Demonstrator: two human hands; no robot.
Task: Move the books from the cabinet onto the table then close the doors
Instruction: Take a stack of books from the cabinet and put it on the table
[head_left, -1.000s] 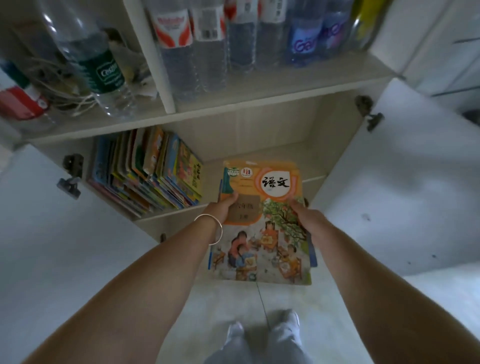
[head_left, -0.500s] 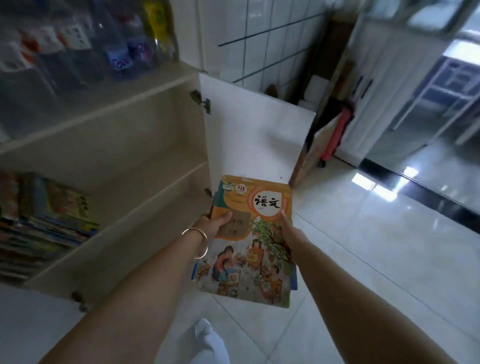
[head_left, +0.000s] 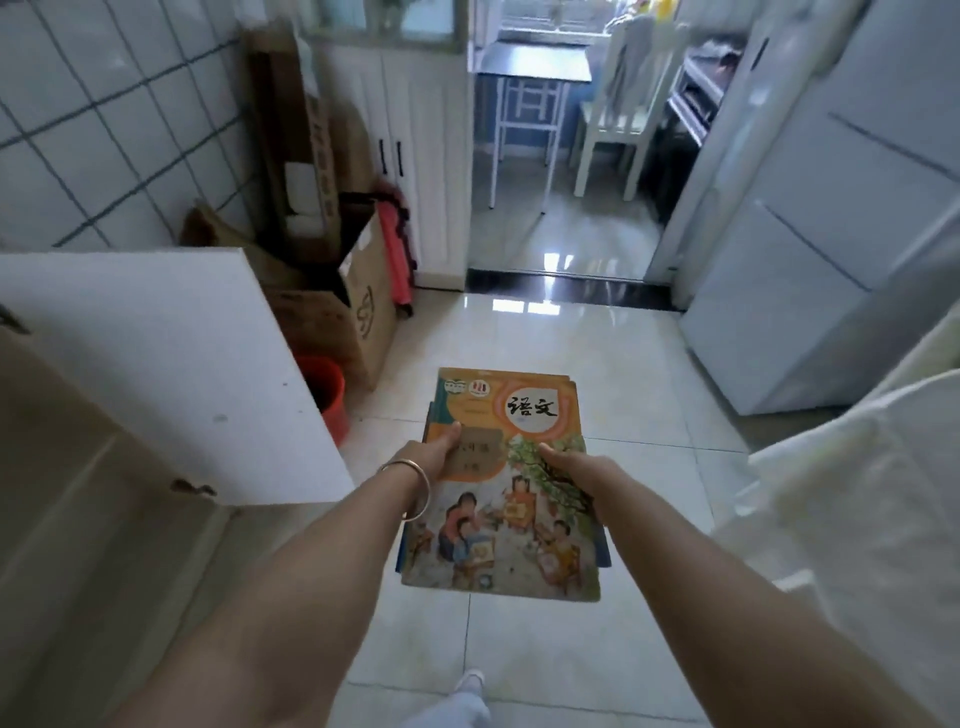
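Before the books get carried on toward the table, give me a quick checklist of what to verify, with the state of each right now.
1. Left hand on the books: ok, thumb on the top cover at the left edge.
2. Right hand on the books: ok, gripping the right edge.
3. Stack held together: ok, though lower book edges stick out slightly on both sides.
4. Floor ahead free of obstacles: ok, the cardboard box and red bucket sit off to the left.
5. Cabinet door closed: not ok, it stands open at the left.
6. Table ready for the books: cannot tell.
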